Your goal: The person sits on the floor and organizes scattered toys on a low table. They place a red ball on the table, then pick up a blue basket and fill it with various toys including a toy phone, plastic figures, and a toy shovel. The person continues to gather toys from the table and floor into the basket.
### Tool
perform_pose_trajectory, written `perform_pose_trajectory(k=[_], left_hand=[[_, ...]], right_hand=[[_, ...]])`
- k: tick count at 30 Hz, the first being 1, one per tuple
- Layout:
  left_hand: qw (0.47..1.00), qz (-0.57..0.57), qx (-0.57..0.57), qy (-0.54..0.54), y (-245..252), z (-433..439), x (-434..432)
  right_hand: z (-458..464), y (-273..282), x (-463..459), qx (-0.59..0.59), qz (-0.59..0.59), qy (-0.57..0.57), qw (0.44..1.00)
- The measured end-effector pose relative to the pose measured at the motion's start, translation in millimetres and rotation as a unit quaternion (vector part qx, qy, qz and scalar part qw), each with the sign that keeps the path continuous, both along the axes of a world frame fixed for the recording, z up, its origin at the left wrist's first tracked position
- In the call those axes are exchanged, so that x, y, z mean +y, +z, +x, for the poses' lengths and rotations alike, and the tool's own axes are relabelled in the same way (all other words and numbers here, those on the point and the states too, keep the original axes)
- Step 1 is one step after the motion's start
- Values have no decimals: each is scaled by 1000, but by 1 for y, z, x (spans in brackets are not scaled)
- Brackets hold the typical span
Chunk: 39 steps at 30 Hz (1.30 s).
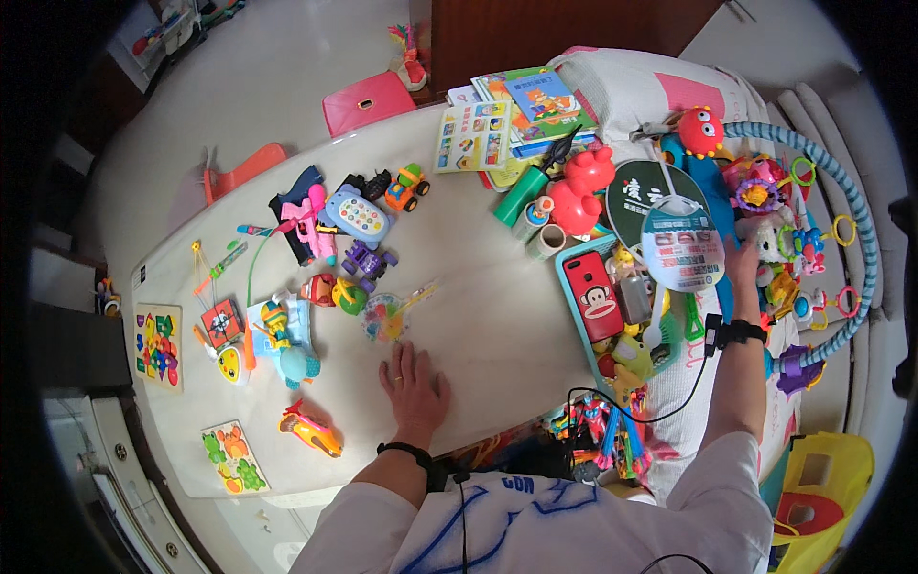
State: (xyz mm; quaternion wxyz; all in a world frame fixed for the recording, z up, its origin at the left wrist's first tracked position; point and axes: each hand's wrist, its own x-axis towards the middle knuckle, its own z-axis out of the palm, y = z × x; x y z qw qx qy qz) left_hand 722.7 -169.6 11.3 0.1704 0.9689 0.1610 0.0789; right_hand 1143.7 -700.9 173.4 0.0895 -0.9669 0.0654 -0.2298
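My left hand (414,387) lies palm down on the pale tabletop (495,344), with nothing in it and its fingers slightly apart. Just beyond its fingertips is a clear round toy (386,318) with coloured bits inside and a yellowish stick-like handle. Far to the right, my right hand (743,262) reaches into a heap of toys on the sofa. It is at a white plush toy (766,238), but its fingers are partly hidden and a firm hold cannot be made out. A blue-striped padded arch (853,201) with hanging rings curves around this heap.
A turquoise basket (589,351) holds a red monkey-face case (592,295) and small toys. Two hand fans (681,244) lie over it. Books (531,107) are stacked at the back. Left are a phone toy (356,215), purple truck (367,262) and puzzle boards (233,457). A cable hangs from my right wrist.
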Motion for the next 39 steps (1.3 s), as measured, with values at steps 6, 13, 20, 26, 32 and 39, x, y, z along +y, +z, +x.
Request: perform_pose_trajectory(k=[6, 13, 20, 26, 32, 39], left_hand=[[1000, -9, 16, 8, -1, 2, 0], [1000, 0, 29, 5, -4, 3, 2], [998, -27, 47, 11, -3, 3, 4], [998, -34, 40, 15, 0, 2, 5], [999, -28, 44, 10, -4, 0, 4], [997, -43, 66, 20, -6, 2, 4]], right_hand=[[-9, 80, 260, 173, 475, 420, 754], [15, -21, 524, 311, 365, 54, 876], [48, -118, 516, 300, 312, 77, 898], [64, -126, 529, 331, 272, 132, 894], [65, -121, 544, 256, 359, 168, 882], [50, -123, 558, 355, 555, 105, 745]])
